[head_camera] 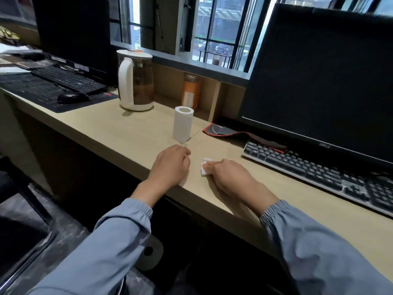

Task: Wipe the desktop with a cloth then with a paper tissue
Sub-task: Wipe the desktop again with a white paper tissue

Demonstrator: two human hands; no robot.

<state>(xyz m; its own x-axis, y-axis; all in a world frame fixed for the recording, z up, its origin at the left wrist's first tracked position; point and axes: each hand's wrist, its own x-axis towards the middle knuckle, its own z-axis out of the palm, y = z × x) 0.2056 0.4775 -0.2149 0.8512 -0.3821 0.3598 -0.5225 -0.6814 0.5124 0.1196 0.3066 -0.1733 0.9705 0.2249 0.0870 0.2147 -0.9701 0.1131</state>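
Observation:
A white paper roll [182,123] stands upright on the light wooden desktop [119,133], just beyond my hands. My right hand [230,177] presses a small folded white paper tissue [204,167] flat against the desk; only the tissue's left edge shows past my fingers. My left hand [170,165] rests on the desk near the front edge, fingers curled, just in front of the roll. A thin white scrap shows at its fingertips; whether it holds it I cannot tell. No cloth is in view.
A white kettle [136,81] stands behind the roll to the left. A black monitor [319,77] and keyboard [319,171] fill the right; a red-edged mat [225,130] lies beneath. Another keyboard [68,78], mouse [72,96] and monitor sit far left. An orange bottle [191,92] stands in the recess.

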